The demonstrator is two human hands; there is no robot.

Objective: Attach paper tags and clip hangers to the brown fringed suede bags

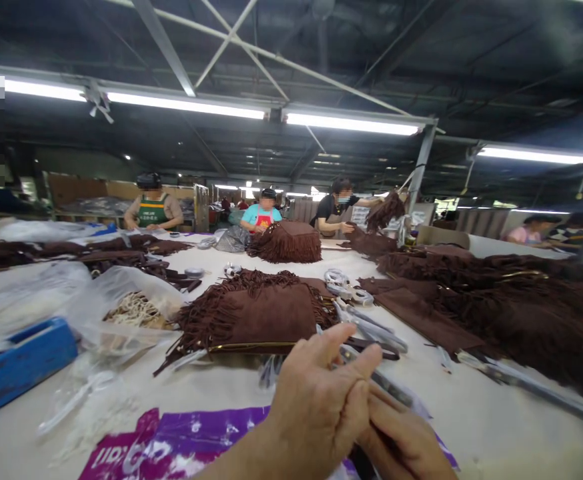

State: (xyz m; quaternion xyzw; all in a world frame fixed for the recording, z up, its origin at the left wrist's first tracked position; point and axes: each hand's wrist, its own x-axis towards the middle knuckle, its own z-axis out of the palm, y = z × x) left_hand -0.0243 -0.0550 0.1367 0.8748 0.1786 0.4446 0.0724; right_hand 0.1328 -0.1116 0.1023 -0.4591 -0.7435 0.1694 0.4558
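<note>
Blue and scuffed, a dispenser [26,367] sits well left of the fingers from where I'm standing. Nearer them lies a clear bag [89,300] with pale strings inside, then a purple sheet [196,433], lower than the fingertips and partly under the wrists. Just beyond the fingers rests the brown fringed bag [271,310], flat on the table. On the left hand [316,393], two digits stretch out, slightly parted; the others are hidden. Against it presses the right hand [406,433], fingers bent close together. I can't tell what, if anything, they grip. Well to their right spreads a brown pile [536,307].
</note>
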